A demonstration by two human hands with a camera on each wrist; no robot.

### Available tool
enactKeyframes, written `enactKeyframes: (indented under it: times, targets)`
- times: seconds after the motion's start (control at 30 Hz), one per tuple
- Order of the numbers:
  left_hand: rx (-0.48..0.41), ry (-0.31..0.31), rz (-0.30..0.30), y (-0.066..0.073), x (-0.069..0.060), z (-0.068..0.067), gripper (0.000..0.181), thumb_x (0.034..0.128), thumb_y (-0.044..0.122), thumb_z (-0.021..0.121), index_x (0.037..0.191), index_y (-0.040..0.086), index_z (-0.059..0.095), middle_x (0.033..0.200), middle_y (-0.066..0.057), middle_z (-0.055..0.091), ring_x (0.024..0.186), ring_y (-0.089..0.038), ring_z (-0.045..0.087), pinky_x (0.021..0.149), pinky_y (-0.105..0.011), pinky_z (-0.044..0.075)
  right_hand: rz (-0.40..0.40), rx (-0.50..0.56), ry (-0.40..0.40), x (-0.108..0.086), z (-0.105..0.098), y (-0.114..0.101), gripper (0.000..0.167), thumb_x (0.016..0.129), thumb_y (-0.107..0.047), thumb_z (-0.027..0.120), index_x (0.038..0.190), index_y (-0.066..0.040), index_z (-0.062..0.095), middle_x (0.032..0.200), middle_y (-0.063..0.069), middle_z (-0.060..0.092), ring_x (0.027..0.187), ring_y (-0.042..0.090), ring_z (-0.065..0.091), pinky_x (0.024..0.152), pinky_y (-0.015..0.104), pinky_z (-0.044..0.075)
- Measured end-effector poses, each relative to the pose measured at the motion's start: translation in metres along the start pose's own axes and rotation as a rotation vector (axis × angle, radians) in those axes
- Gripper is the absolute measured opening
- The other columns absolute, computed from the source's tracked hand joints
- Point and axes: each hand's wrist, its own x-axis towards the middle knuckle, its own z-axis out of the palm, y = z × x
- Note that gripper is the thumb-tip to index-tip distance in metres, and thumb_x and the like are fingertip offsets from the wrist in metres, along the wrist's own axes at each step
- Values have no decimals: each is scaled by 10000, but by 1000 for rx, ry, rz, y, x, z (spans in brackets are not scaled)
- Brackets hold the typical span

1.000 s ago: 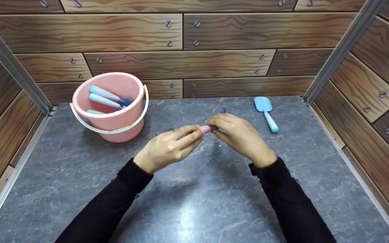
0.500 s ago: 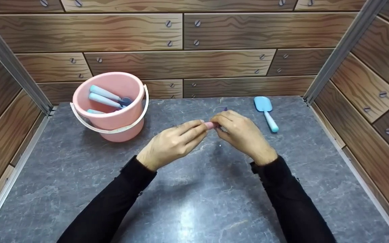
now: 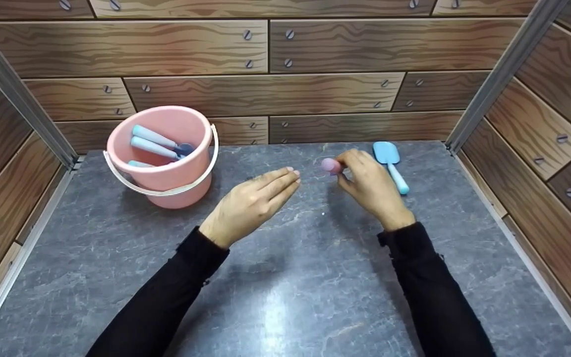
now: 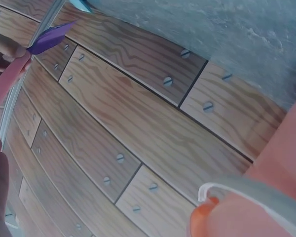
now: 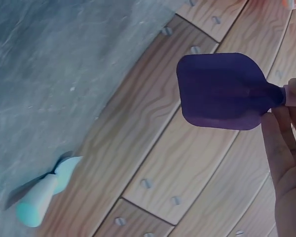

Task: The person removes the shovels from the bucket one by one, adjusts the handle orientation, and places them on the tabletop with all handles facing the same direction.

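A small toy shovel with a pink handle (image 3: 331, 166) and a flat purple blade (image 5: 222, 91) is pinched in my right hand (image 3: 373, 184), raised above the table. In the head view its handle end points toward me, and the blade is mostly hidden behind the handle and fingers. The left wrist view shows both handle and blade (image 4: 52, 39) from the side. My left hand (image 3: 253, 206) hovers to the left of the shovel, fingers straight and together, apart from it. Nothing shows in that hand, though its palm is hidden in the head view.
A pink bucket (image 3: 189, 173) with a lowered white handle stands at the back left, several blue-handled tools (image 3: 154, 135) inside. A light blue toy shovel (image 3: 388, 156) lies on the grey table at the back right. Wood-patterned walls enclose the back and sides.
My left hand has let go of the shovel's handle and stays roughly where it was. My right hand has moved right and away from me with the shovel, turning the handle end toward me.
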Motion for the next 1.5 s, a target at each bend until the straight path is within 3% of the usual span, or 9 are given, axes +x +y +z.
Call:
enactKeyframes:
  times: [0.27,0.47,0.6,0.87,1.07,1.5]
  targets:
    - [-244,-22,-171,5,3,11,394,1095,138,806,1476,42,786,1467,-106,839,1377,-252,816,1249,-370,641,102,55,24,-4,5,19,219,976,10,813,1155,8,687,1135,236,776,1063,457,737,985,592,655]
    - [-405,-152,-330,9,1,15,499,1144,229,765,1591,19,693,1595,-146,761,1492,-296,746,1325,-458,590,202,99,42,-7,7,29,193,955,27,805,1077,5,657,1101,241,755,1044,452,724,958,582,639]
    - [-473,-221,-392,12,1,17,536,1163,258,742,1635,19,654,1656,-160,718,1542,-322,709,1361,-495,553,307,136,47,-8,8,34,207,954,47,793,1087,9,639,1092,247,734,1074,451,745,986,577,668]
    - [-519,-273,-419,20,2,22,546,1181,289,711,1644,9,640,1671,-174,702,1556,-342,695,1372,-520,540,417,203,47,-10,12,46,192,956,68,747,1098,39,621,1081,254,695,1184,477,790,1094,595,710]
    - [-515,-279,-414,24,1,25,535,1190,285,694,1646,11,639,1667,-173,705,1555,-335,696,1373,-503,541,444,191,57,-12,14,56,173,959,72,751,1086,47,636,1062,267,731,1133,475,802,1081,591,696]
    - [-543,-291,-427,29,0,25,549,1186,282,702,1644,-13,632,1677,-204,688,1549,-364,698,1358,-513,551,563,217,76,-18,18,62,93,1029,40,760,1094,50,694,1190,310,769,1252,514,803,1159,618,662]
